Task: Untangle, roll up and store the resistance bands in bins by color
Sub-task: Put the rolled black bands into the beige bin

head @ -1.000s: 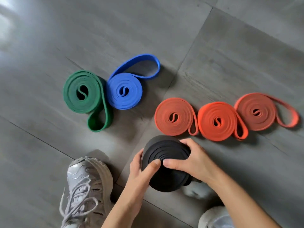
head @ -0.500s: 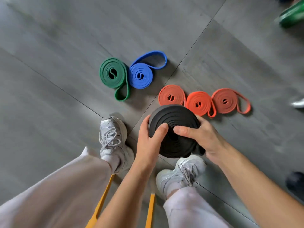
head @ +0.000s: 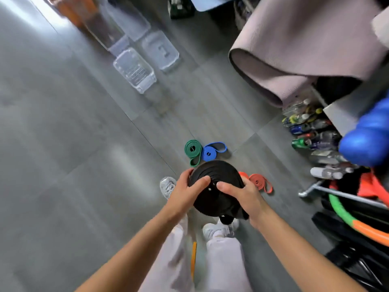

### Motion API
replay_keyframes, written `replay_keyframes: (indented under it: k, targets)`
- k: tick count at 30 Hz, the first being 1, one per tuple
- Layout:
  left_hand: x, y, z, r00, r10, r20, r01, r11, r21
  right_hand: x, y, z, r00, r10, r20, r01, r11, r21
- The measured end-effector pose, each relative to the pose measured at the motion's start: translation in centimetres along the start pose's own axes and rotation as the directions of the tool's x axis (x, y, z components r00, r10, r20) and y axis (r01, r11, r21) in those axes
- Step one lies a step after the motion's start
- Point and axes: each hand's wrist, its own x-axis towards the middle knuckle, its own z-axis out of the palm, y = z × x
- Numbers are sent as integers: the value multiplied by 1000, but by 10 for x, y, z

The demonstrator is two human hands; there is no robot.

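Note:
A large rolled black band [head: 216,199] is held well above the grey floor between both hands. My left hand [head: 185,191] grips its left edge with the thumb on top. My right hand [head: 244,196] grips its right side. Below on the floor lie a rolled green band [head: 192,150] and a rolled blue band [head: 208,153] side by side. An orange-red rolled band [head: 257,182] shows to the right of my right hand; other orange rolls are hidden behind the black roll. Clear plastic bins [head: 134,70] [head: 161,50] stand farther away on the floor.
A rolled mauve mat [head: 294,49] lies at the upper right. Several bottles [head: 311,131], a blue object [head: 366,140], a green-orange hoop [head: 357,220] and other gear crowd the right side. My white shoes [head: 167,186] [head: 221,229] stand below the roll.
The view has risen far from the floor, as in standing up, with the black roll lifted in both hands. The bins, mat and bottles have come into view.

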Motion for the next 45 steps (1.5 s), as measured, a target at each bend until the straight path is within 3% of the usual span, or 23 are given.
replay_keyframes:
  k: [8,17,28,36,45]
  targets:
    - [-27,139,-158,985,118,126,-128,989,74,-14,-119,152,996,-91,20,89,995,53]
    - [21,237,-299,983,145,-111,-153,985,-75,84,-237,293,946,-135,295,152,988,-34]
    - [104,376,-514,951,144,-272,-205,956,-210,215,-411,513,900,-82,428,203,948,-245]
    - [190,466,-708,946,134,-295,-186,971,-154,313,-492,691,903,-126,411,204,967,-153]
    - [283,591,-889,980,160,-114,-161,987,4,399,-570,849,957,-181,226,160,981,107]
